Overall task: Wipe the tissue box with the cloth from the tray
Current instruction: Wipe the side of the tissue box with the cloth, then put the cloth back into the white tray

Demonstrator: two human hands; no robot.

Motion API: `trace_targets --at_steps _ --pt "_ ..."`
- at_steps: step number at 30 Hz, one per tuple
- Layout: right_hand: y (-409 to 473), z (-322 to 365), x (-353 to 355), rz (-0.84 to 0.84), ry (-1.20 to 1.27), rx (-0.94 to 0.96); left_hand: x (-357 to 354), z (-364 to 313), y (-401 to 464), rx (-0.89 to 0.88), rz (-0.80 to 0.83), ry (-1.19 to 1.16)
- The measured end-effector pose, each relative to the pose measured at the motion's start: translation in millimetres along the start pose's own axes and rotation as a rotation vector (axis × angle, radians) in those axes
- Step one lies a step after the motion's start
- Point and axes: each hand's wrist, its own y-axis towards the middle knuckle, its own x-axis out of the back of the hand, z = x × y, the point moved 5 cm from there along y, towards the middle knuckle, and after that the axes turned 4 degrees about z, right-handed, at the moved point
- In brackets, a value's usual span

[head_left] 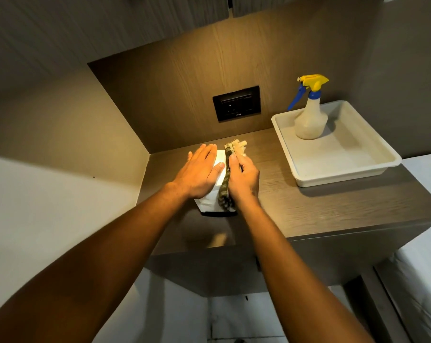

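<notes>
A white tissue box (pixel 210 201) stands on the wooden shelf, mostly covered by my hands. My left hand (pixel 199 170) lies flat on its top, fingers together, pressing it down. My right hand (pixel 242 178) grips a green and beige cloth (pixel 225 178) against the box's right side. The cloth's frayed beige end (pixel 239 147) sticks out beyond my fingers at the far end. The white tray (pixel 345 174) sits to the right on the shelf.
A spray bottle (pixel 309 120) with a yellow and blue trigger stands in the tray's back left corner. A black wall socket (pixel 236 103) is on the wooden back panel. The shelf's (pixel 308 209) front edge is near. A white bed edge (pixel 422 280) lies right.
</notes>
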Motion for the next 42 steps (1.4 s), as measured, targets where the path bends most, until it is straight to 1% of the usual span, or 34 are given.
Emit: trace_targets --at_steps 1,2,4,6,11,14,18,21,23,25,27,29,31,33,36,39,41,42 --pt "-9.1 -6.1 -1.0 -0.016 -0.011 0.024 0.4 0.2 -0.2 -0.001 -0.003 0.001" --pt "-17.6 -14.5 0.2 -0.034 -0.008 0.010 0.7 0.3 -0.4 -0.004 -0.003 0.002" --pt "-27.4 -38.2 6.7 -0.072 0.002 -0.113 0.8 0.4 -0.7 -0.010 0.004 -0.002" --pt "-23.5 -57.9 12.8 -0.052 -0.019 -0.229 0.3 0.5 -0.7 -0.009 0.010 -0.009" --pt "14.1 -55.3 9.4 0.009 -0.006 -0.287 0.3 0.1 -0.5 0.010 0.021 -0.008" --pt "25.1 -30.6 4.4 0.030 0.017 -0.207 0.6 -0.7 -1.5 0.015 0.024 -0.009" --pt "15.3 -10.6 5.1 0.047 0.037 -0.072 1.3 -0.9 -1.8 0.006 0.009 -0.012" --pt "10.5 -2.7 24.9 0.076 -0.067 -0.004 1.5 2.5 0.0 -0.003 0.005 -0.014" --pt "17.9 7.4 54.1 0.040 -0.141 0.027 2.9 1.4 1.9 0.005 0.000 0.015" --pt "35.9 20.6 89.2 -0.016 -0.225 0.066 8.3 -12.5 1.4 -0.014 -0.083 0.055" --pt "58.8 39.0 121.5 -0.058 -0.344 0.125 16.3 -44.6 -1.8 -0.104 -0.209 0.033" --pt "85.6 54.5 145.3 -0.087 -0.486 0.144 15.2 -84.4 -1.0 -0.200 -0.270 -0.014" --pt "113.2 59.5 157.5 -0.077 -0.582 0.079 -2.7 -117.1 6.7 -0.230 -0.244 -0.059" --pt "137.3 53.5 164.0 -0.072 -0.637 0.015 -34.2 -134.2 16.7 -0.183 -0.165 -0.108" --pt "155.4 30.1 168.3 -0.062 -0.696 -0.054 -88.2 -138.8 28.3 -0.055 -0.037 -0.106" --pt "163.3 3.3 166.3 0.043 -0.798 -0.058 -124.9 -136.4 34.7 0.023 0.050 -0.091" --pt "164.0 -5.6 166.9 0.004 -0.821 -0.120 -137.0 -134.5 37.3 0.050 0.068 -0.111" --pt "161.9 -8.8 165.5 -0.010 -0.896 -0.143 -140.4 -134.3 38.4 0.060 0.069 -0.111"
